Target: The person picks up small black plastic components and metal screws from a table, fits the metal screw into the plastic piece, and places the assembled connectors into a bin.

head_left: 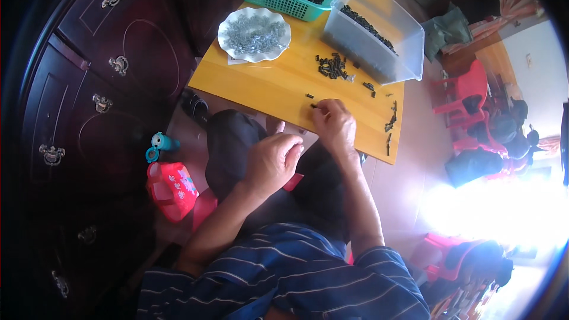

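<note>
Table edge (252,105) underlies right hand (336,127) pinching 1 black piece (313,106); curled left hand (274,160), contents unclear, hangs outside.

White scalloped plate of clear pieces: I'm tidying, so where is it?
In the head view, the plate sits at left on the yellow wooden table, nearer than the teal plastic basket.

Navy-blue shirt (290,272) with thin pale stripes, short striped sleeves (385,269), bare forearms (364,204), dark trousers (228,148)

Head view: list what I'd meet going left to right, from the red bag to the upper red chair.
Red bag → left hand → right hand → rightmost loose black pieces → upper red chair.
</note>
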Available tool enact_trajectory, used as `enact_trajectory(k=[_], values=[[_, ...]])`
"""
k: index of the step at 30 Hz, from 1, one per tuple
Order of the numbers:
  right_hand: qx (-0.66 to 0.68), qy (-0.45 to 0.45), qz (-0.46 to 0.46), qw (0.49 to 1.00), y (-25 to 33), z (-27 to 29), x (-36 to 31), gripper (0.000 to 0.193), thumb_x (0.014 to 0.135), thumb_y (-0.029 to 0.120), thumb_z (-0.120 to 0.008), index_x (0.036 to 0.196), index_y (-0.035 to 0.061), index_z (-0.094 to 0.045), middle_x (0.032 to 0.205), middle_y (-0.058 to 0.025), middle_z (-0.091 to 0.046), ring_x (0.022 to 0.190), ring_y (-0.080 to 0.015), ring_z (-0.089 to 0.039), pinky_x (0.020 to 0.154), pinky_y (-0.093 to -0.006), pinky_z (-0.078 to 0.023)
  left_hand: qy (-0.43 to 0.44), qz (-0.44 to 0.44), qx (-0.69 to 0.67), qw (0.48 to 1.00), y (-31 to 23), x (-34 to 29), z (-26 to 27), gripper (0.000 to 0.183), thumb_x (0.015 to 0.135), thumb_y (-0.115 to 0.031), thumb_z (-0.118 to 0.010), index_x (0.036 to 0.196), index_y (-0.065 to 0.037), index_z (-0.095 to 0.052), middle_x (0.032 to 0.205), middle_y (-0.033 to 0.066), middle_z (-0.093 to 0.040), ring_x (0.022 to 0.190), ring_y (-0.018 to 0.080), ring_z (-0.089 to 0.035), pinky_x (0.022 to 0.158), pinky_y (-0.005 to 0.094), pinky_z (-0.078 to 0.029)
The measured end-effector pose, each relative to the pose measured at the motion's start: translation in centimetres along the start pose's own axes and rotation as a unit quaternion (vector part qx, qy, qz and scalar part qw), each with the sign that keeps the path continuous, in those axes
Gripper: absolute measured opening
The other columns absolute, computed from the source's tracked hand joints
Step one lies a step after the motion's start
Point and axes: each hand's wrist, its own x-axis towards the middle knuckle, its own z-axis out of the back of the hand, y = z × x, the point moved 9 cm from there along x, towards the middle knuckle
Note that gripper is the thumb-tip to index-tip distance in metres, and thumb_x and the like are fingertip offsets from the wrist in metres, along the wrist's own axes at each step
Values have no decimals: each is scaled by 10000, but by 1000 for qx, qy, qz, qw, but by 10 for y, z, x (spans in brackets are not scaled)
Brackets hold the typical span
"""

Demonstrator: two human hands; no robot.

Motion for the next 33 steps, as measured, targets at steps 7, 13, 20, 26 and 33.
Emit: enact_trajectory(k=[7, 13, 20, 26, 33], values=[[-55, 21, -15, 998, -1, -16, 18, 138, 852, 191, -672, 895, 67, -714, 885, -135, -714, 786, -347, -712, 726, -445, -574, 11, 0, 0, 1000, 0, -1, -3, 45, 907, 17, -688, 951, 7, -681, 761, 118, -689, 640, 236, -709, 587, 337, -540], [-51, 41, -40, 997, -13, -12, 25, 174, 847, 202, -664, 906, 47, -716, 893, -140, -723, 794, -337, -714, 742, -451, -570, 14, -11, 3, 1000, -1, -1, -3, 50, 906, 20, -684, 952, 2, -680, 743, 116, -679, 637, 239, -706, 584, 339, -536], [57, 70, -47, 995, 10, -5, -5, 183, 837, 173, -697, 936, 23, -733, 851, -136, -732, 755, -304, -717, 707, -410, -572, -23, 22, -15, 999, 7, -2, 3, 218, 894, 43, -693, 1108, 2, -682, 838, 120, -692, 659, 213, -706, 618, 323, -551], [303, 254, -96, 913, 27, -22, -31, 139, 883, 99, -733, 962, -15, -725, 750, 10, -653, 690, -38, -579, 621, -239, -485, -49, 15, -11, 999, 4, 4, 11, 324, 895, 46, -691, 1212, -13, -655, 954, 131, -691, 706, 219, -686, 644, 328, -552], [407, 297, -120, 856, 23, -22, -37, 111, 925, 85, -717, 1003, 7, -729, 831, 21, -671, 746, -32, -583, 669, -226, -488, -39, -6, -25, 999, -4, 8, 12, 142, 910, 55, -673, 1043, 7, -681, 876, 103, -698, 711, 184, -700, 649, 278, -551]])
